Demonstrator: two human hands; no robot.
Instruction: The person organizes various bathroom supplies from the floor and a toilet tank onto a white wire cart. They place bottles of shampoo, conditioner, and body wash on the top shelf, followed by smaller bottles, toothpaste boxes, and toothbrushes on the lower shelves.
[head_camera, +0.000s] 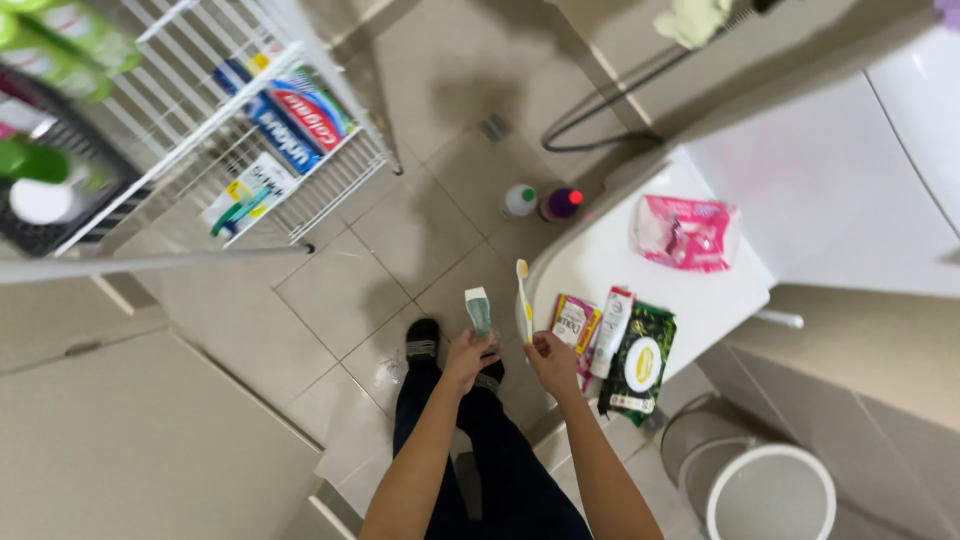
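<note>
A single camera, worn on the person's head, looks almost straight down at a tiled bathroom floor (340, 290) from standing height. Both forearms reach up from the bottom edge, so the left hand (468, 356) and right hand (553, 362) sit near the middle, fairly close. A wire rack (250, 110) fills the upper left corner; a white toilet lid (650, 265) lies right of centre.
</note>
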